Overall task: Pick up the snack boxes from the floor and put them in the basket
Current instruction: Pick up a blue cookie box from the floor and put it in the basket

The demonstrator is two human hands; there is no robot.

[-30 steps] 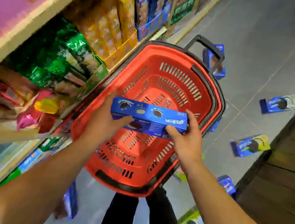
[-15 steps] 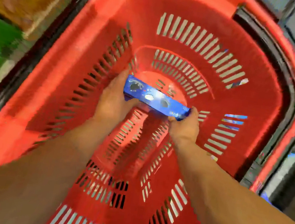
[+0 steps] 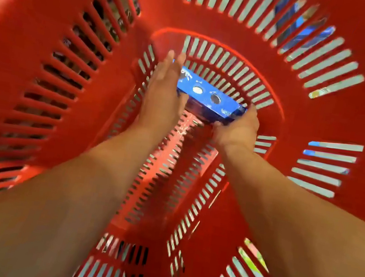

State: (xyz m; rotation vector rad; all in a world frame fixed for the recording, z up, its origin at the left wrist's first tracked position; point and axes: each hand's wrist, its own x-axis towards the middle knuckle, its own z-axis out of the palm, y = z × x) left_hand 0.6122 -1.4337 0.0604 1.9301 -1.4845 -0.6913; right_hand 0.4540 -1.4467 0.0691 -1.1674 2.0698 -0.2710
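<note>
A blue snack box (image 3: 210, 98) with cookie pictures lies deep inside the red slotted basket (image 3: 340, 111), close to its bottom. My left hand (image 3: 162, 91) presses flat against the box's left end with the fingers stretched out. My right hand (image 3: 236, 129) cups the box's right end from below. Both forearms reach down into the basket. Whether the box rests on the basket floor is hidden by my hands.
The basket's red walls fill almost the whole view. Through the slots at the upper right a blue box on the floor (image 3: 299, 25) shows, and dark shelf goods (image 3: 92, 34) show through the left wall.
Both hands have carried the blue box from above the basket rim down to near its bottom. The view has closed in on the basket's inside.
</note>
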